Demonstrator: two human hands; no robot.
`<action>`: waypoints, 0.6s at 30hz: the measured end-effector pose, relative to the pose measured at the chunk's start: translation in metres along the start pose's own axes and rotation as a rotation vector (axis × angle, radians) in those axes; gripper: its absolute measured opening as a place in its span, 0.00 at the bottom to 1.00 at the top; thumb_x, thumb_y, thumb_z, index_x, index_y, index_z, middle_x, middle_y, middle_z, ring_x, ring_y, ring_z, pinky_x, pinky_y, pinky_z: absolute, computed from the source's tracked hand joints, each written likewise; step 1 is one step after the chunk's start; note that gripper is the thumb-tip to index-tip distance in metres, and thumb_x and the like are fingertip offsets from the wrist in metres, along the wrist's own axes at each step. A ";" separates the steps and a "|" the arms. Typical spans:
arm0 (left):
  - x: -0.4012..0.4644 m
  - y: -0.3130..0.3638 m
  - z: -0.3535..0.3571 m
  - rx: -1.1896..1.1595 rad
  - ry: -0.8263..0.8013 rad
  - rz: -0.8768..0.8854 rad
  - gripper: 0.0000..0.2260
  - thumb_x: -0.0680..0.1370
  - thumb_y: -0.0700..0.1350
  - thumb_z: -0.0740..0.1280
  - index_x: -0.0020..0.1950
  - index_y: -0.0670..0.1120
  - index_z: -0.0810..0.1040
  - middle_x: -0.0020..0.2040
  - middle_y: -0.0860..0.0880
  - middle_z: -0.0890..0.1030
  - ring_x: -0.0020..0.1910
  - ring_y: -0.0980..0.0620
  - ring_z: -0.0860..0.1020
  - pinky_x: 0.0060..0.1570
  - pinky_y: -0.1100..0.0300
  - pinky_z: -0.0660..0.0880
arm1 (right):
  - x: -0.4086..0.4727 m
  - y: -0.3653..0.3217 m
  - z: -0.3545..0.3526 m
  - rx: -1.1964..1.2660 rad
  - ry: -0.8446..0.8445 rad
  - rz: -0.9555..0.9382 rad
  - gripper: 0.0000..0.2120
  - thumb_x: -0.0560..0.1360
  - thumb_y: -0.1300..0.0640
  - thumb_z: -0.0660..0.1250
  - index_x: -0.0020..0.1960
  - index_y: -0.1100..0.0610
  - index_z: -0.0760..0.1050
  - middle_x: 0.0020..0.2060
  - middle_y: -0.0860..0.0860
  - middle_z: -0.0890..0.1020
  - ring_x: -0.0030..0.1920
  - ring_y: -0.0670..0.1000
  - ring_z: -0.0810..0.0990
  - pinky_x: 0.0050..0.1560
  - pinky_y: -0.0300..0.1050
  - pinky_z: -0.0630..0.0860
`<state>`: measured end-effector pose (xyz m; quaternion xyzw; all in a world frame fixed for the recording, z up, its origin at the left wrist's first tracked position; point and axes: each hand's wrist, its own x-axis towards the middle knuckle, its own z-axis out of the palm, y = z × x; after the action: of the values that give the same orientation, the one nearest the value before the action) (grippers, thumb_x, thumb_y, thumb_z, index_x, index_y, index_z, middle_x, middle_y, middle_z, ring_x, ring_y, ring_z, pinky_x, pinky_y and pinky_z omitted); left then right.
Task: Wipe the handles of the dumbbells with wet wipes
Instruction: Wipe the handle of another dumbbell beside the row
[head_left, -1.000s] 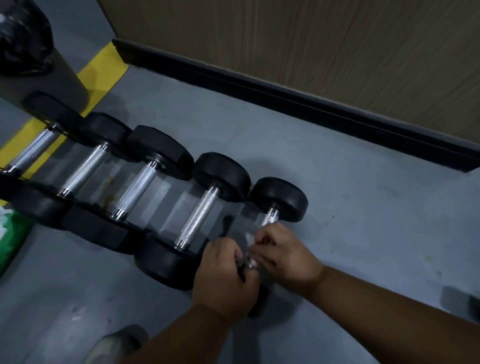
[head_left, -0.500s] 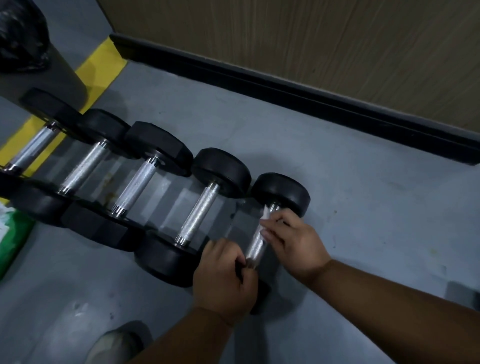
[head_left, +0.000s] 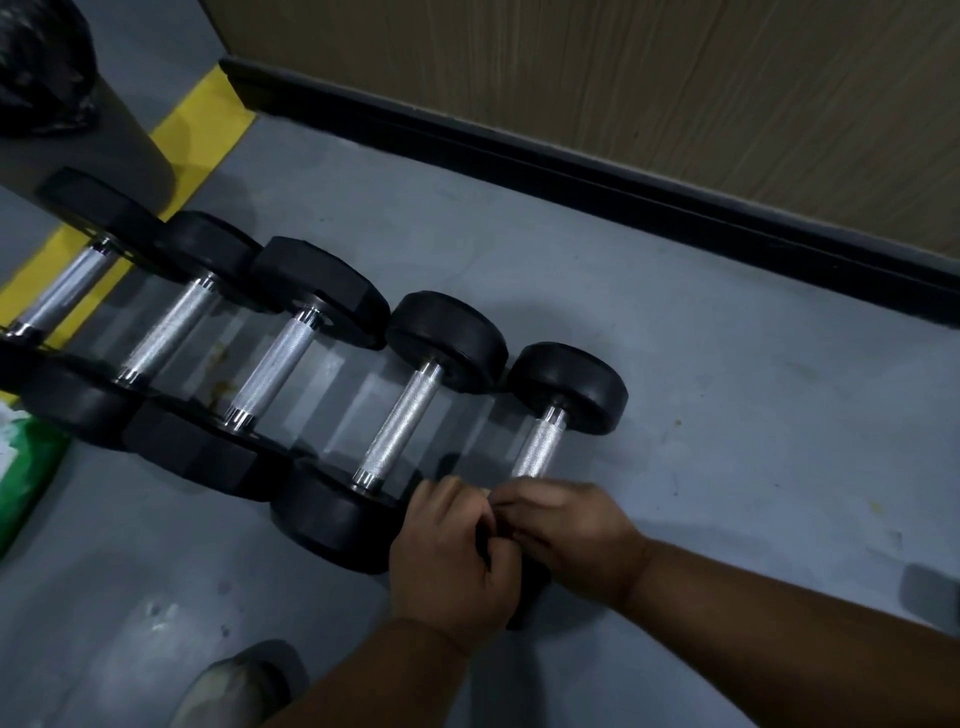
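A: What lies at the left edge of the grey floor?
B: A green-and-white packet, partly cut off. Beside it starts a row of five black rubber-headed dumbbells with knurled silver metal handles, running rightward side by side, heads touching.
A: And the one being worked on?
B: The rightmost, smallest dumbbell — nearest the black skirting board under the brown wood-grain wall. The upper part of its handle is bare.
A: The hands?
B: The left hand has its grip curled over that dumbbell's near head. The right hand sits just beside it, touching it, fingers curled in a closed grip at the handle's lower end — the wipe itself I cannot make out.
A: Anything lower down?
B: The toe of a pale shoe at the bottom edge.
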<state>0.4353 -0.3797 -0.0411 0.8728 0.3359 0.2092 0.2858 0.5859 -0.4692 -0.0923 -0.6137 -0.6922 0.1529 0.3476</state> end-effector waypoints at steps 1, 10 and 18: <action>0.001 0.000 0.000 0.002 0.001 0.004 0.03 0.66 0.43 0.61 0.34 0.47 0.67 0.35 0.49 0.70 0.38 0.44 0.70 0.35 0.48 0.67 | 0.003 0.007 -0.003 -0.012 0.019 -0.012 0.10 0.81 0.55 0.68 0.60 0.56 0.83 0.58 0.49 0.84 0.56 0.49 0.84 0.56 0.44 0.80; 0.001 -0.003 -0.001 -0.019 -0.001 0.036 0.03 0.66 0.43 0.61 0.34 0.45 0.67 0.36 0.48 0.69 0.37 0.43 0.69 0.35 0.46 0.68 | 0.004 0.001 0.001 0.055 0.015 -0.007 0.13 0.83 0.52 0.63 0.60 0.58 0.83 0.58 0.51 0.84 0.55 0.49 0.84 0.57 0.42 0.80; 0.000 -0.002 -0.002 -0.013 0.002 0.012 0.03 0.65 0.42 0.60 0.34 0.45 0.67 0.35 0.49 0.68 0.37 0.44 0.68 0.33 0.45 0.66 | 0.025 0.019 -0.017 -0.036 0.279 0.272 0.02 0.75 0.60 0.75 0.47 0.58 0.84 0.52 0.49 0.83 0.49 0.44 0.82 0.51 0.39 0.79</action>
<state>0.4331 -0.3782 -0.0413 0.8728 0.3295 0.2139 0.2896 0.6115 -0.4449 -0.0851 -0.7229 -0.5507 0.0995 0.4052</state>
